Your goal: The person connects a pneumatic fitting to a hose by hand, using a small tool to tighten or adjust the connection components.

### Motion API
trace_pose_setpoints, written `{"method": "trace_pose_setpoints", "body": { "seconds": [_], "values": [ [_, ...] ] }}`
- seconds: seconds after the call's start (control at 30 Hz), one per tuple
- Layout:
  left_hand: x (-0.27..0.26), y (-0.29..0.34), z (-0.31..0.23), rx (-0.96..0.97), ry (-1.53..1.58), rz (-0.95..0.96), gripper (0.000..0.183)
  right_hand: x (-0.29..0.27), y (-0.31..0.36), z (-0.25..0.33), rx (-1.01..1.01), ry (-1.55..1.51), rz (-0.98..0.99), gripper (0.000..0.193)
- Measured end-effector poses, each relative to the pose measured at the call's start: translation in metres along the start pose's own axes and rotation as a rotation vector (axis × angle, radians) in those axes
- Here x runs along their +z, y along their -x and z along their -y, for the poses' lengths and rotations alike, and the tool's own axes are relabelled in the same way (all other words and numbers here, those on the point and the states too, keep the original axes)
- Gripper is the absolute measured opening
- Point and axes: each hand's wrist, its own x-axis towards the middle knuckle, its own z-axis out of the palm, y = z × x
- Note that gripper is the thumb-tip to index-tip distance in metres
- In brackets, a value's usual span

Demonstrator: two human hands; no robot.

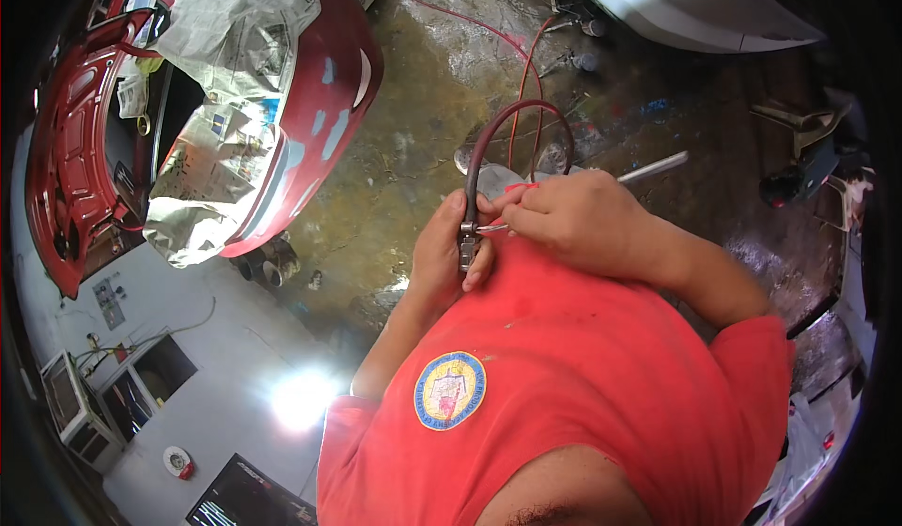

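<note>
In front of my chest, my left hand (443,249) is closed around the end of a dark red hose (479,155). A metal clamp and fitting (468,244) at that end show between the thumb and fingers. The hose loops up and over to the right, passing behind my right hand (573,214). That hand is closed on a slim screwdriver (655,166), whose pale grey end sticks out to the right. Its thin metal tip is at the clamp; whether it sits in the clamp's screw cannot be made out. My fingers hide the middle of the tool.
A red car body (329,131), partly masked with newspaper (235,33), stands at the left with its lid (70,160) raised. Thin red air hose (451,17) crosses the stained floor (404,103). A white car panel (695,5) is at the upper right, metal stands (803,122) below it.
</note>
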Motion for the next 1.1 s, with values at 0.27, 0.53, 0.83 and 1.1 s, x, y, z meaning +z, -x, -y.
{"method": "trace_pose_setpoints", "body": {
  "seconds": [0.27, 0.53, 0.83, 1.1],
  "values": [
    [-0.002, -0.011, -0.007, -0.012, -0.092, 0.023, 0.040, -0.003, -0.007, -0.012, -0.191, 0.290, -0.119, 0.013],
    [0.007, -0.006, -0.001, 0.032, -0.138, 0.038, 0.042, -0.019, 0.000, -0.016, 0.157, -0.179, 0.112, 0.026],
    [0.012, -0.006, -0.046, 0.033, -0.805, 0.113, 0.065, -0.002, -0.018, -0.038, 0.008, -0.058, -0.188, 0.016],
    [0.015, -0.006, -0.121, 0.804, -0.578, -0.007, 0.055, -0.051, -0.067, 0.009, 0.056, -0.241, -0.304, 0.025]
  ]
}}
